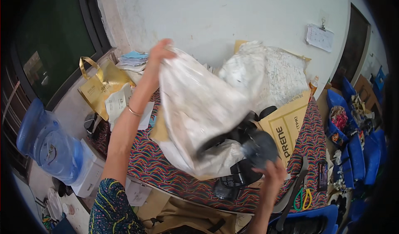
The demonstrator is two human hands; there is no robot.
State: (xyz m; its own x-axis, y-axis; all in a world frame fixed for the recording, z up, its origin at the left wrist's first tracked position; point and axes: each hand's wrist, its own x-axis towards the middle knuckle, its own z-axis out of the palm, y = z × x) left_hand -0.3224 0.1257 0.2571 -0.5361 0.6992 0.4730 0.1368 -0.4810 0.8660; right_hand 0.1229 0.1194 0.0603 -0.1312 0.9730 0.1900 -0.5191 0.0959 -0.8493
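Note:
My left hand (163, 50) is raised at the far side, closed on the upper edge of a large white plastic sack (199, 97). The sack hangs tilted from it, blurred by motion. Dark pieces lie at its mouth, low on the right. My right hand (272, 176) is closed on the lower edge of a black rounded piece (260, 150); its exact kind is smeared. Under that lies another black piece (245, 171), and a black openwork piece (227, 188) rests by the table's near edge. How much is inside the sack is hidden.
A patterned cloth (153, 161) covers the table. A brown printed paper sack (286, 124) and a crumpled white sack (266, 72) lie behind. Scissors (302, 198) and a long dark tool (293, 192) are at right. Blue bins (357, 159), a water bottle (54, 146) and a gold bag (97, 86) stand around.

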